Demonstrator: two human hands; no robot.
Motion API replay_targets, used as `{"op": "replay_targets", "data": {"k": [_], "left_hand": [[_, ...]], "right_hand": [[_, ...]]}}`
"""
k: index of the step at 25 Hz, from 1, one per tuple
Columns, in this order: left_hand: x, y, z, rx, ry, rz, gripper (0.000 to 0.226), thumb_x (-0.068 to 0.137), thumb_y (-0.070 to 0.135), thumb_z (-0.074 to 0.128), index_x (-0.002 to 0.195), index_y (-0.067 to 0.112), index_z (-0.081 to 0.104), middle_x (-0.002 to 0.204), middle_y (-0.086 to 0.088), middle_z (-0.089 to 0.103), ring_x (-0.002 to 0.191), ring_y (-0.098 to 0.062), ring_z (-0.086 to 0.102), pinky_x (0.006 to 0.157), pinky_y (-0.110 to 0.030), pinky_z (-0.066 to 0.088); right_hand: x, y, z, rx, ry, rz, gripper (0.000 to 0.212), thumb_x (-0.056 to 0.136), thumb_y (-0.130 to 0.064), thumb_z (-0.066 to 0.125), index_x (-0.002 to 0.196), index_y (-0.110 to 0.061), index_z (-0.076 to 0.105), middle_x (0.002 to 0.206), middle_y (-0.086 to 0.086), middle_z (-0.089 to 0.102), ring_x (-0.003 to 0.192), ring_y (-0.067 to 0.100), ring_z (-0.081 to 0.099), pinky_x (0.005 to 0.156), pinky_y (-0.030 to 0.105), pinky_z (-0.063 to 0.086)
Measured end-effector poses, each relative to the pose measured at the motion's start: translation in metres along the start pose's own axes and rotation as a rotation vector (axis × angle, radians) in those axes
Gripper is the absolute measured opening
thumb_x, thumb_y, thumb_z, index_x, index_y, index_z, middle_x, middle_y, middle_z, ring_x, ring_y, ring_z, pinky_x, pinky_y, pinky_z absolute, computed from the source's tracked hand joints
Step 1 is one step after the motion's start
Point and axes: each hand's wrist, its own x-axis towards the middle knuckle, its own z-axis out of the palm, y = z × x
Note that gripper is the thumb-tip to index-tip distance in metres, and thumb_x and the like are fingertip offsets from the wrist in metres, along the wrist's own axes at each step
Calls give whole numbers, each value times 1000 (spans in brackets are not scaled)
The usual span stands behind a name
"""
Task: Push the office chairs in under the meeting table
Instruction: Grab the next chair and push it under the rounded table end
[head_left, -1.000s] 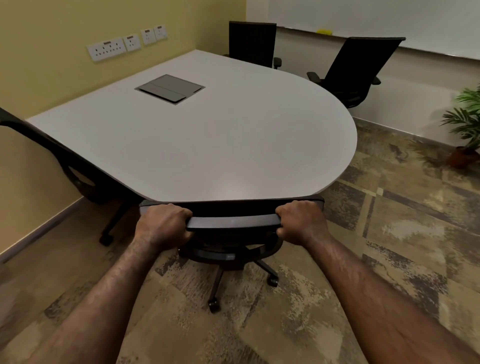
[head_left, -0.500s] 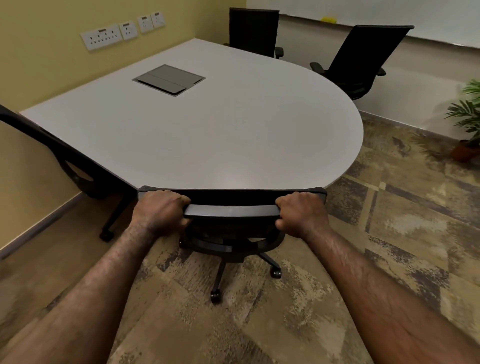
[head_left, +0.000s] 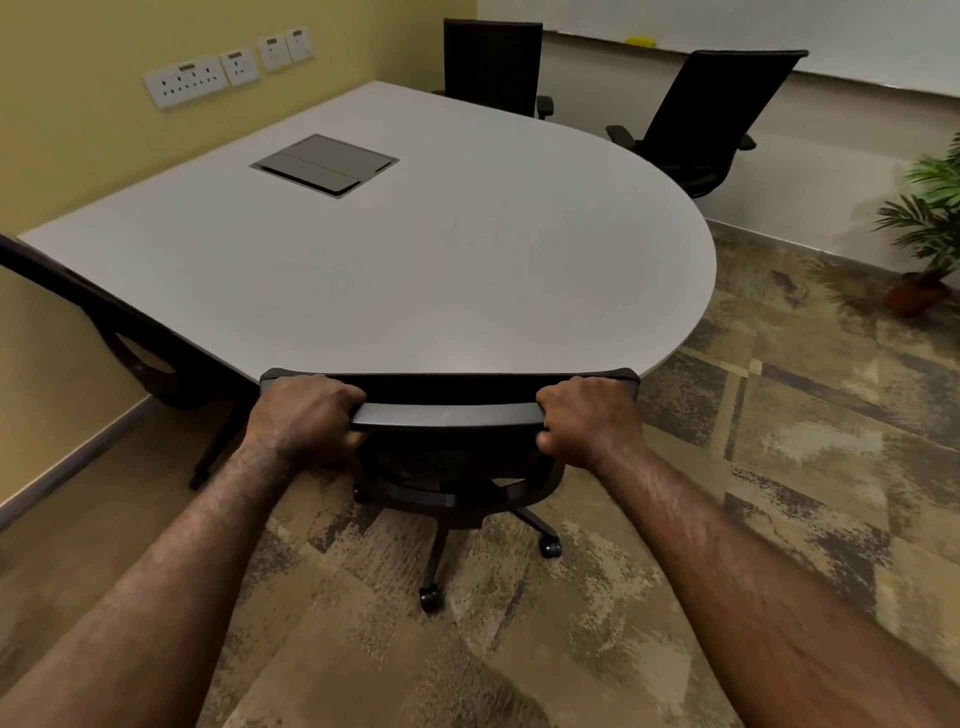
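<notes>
Both hands — left hand (head_left: 301, 415), right hand (head_left: 587, 415) — stay clamped on the black mesh office chair (head_left: 449, 415), which has rolled forward; its backrest now meets the grey rounded tabletop (head_left: 415, 270) — likely fully in.

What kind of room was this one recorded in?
Most likely a small office meeting room: a large grey table with black swivel chairs round it, a whiteboard on the far wall, and wall sockets.

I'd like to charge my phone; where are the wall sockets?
The wall sockets sit upper left in the head view, on the yellow wall behind the meeting table.
</notes>
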Motion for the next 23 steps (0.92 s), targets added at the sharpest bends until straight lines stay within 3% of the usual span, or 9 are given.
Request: {"op": "replay_targets", "data": {"k": [4,8,17,23], "left_hand": [[1,-9,2,2,4,-8,20,66,45,60,67,26,55,66,3,64,68,-25,63,54,-31,40],[1,-15,2,9,7,-8,20,67,44,61,68,24,59,65,4,64,67,-24,63,54,-31,42],[-2,-25,1,-4,-8,-12,19,64,44,57,67,25,58,64,6,63,67,-22,63,55,-31,44],[-3,-16,3,-7,-22,-15,22,62,47,49,69,26,55,66,7,63,68,-21,63,53,-29,39]], "right_hand": [[2,-7,-1,12,11,7,19,69,-37,57,69,-25,42,63,-2,48,58,22,43,56,31,30],[3,-13,-1,14,25,18,17,69,-36,56,69,-26,42,69,1,59,65,25,56,56,31,30],[3,-26,0,35,12,30,17,70,-36,56,69,-26,42,65,-1,51,66,25,56,56,32,33],[1,-17,-3,22,-23,49,17,69,-36,56,69,-27,42,71,0,58,69,25,56,58,32,34]]}}
